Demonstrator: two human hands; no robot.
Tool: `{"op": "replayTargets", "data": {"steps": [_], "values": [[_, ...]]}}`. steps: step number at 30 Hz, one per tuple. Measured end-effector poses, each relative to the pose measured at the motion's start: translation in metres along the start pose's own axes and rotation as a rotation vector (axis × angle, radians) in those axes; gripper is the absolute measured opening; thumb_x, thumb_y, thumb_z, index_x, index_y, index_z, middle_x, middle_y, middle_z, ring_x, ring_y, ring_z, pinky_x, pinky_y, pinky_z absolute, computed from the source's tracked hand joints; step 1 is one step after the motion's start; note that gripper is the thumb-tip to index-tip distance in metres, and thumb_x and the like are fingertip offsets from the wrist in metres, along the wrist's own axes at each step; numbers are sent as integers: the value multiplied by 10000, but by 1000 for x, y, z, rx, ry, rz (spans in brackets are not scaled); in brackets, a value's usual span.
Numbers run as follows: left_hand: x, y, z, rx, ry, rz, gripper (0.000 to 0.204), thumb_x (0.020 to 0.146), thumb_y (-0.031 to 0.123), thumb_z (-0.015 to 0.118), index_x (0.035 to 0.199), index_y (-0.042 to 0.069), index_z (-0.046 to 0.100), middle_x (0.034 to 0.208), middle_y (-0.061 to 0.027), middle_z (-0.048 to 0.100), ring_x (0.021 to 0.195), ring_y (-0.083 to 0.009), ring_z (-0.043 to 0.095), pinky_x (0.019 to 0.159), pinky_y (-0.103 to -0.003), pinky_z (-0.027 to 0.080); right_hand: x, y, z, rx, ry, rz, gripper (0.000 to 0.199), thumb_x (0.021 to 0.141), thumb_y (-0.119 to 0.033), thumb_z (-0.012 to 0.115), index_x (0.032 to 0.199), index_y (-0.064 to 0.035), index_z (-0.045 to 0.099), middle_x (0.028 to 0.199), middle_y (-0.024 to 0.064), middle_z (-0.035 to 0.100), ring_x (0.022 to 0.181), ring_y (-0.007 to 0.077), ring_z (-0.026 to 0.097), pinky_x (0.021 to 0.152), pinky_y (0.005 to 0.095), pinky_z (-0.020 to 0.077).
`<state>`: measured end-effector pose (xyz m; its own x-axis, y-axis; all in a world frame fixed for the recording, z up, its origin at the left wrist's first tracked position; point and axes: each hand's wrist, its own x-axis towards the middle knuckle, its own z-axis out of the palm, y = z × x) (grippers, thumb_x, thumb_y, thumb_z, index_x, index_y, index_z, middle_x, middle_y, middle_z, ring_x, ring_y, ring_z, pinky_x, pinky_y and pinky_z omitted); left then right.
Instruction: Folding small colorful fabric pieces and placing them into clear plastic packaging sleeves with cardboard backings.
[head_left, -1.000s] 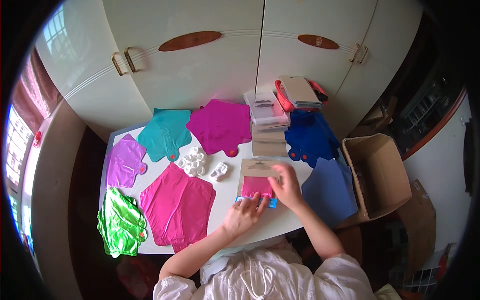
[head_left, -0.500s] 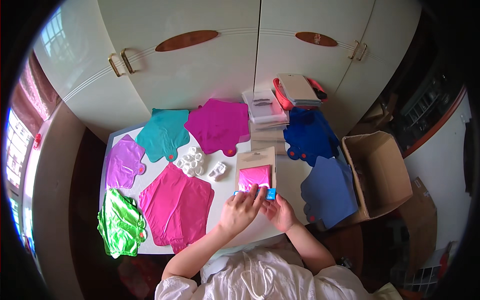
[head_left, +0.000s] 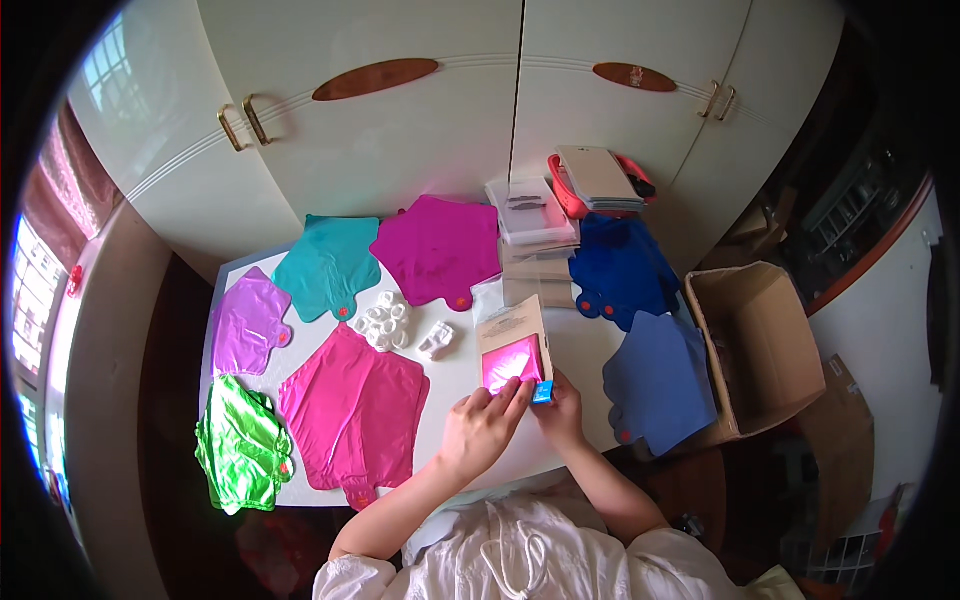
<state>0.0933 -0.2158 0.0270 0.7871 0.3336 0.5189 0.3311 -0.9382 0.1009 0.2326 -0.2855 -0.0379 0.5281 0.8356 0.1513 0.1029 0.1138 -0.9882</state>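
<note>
head cam | looks steeply down | table [head_left: 455, 385] near, fisheye

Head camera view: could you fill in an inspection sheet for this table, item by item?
Surface: white table, mostly covered.
Job's things: clear flat packet with a brown card top and pink foil inside; small blue piece at its lower edge.
Clutter: flat foil shapes in teal, magenta, lilac, green, pink and blue; white plastic bits; stacked packets.
Grippers: left hand on the packet's lower edge; right hand pinching the blue piece.
Cables: nothing seen.
Surroundings: white wardrobe doors; open cardboard box.
</note>
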Motion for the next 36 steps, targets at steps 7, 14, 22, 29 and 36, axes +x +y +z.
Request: {"op": "replayTargets", "data": {"steps": [7,14,22,29,36], "values": [[2,3,-2,61,-1,-5,519,712,85,626,1229,105,585,1091,-23,666,623,-133,527,570,-259,485,3,-7,14,351,127,48,282,851,24,610,1132,9,584,840,-65,598,706,-34,471,630,138,382],[3,4,-4,56,20,19,536,713,97,609,1247,71,559,1114,-44,650,640,-141,535,583,-263,490,3,-5,13,282,115,18,209,882,-7,591,1090,15,600,917,5,637,822,53,577,750,195,455],[4,6,-4,149,9,33,564,712,113,599,1270,67,538,1133,-82,634,679,-149,548,585,-263,488,7,-4,15,411,132,30,200,927,-65,532,1100,6,604,1011,48,641,919,89,585,806,231,463],[-4,1,9,225,-6,37,564,723,125,596,1281,81,528,1158,-82,620,704,-140,553,589,-250,482,6,1,3,1016,-62,319,375,984,-354,434,1185,-60,552,1109,38,635,1021,131,598,908,278,464],[2,-2,4,158,-17,-2,562,724,123,594,1281,91,531,1162,-54,620,705,-136,546,593,-254,480,-5,19,3,1017,-78,250,391,984,-391,411,1164,-78,562,1133,28,630,1059,151,587,968,322,429]]}}
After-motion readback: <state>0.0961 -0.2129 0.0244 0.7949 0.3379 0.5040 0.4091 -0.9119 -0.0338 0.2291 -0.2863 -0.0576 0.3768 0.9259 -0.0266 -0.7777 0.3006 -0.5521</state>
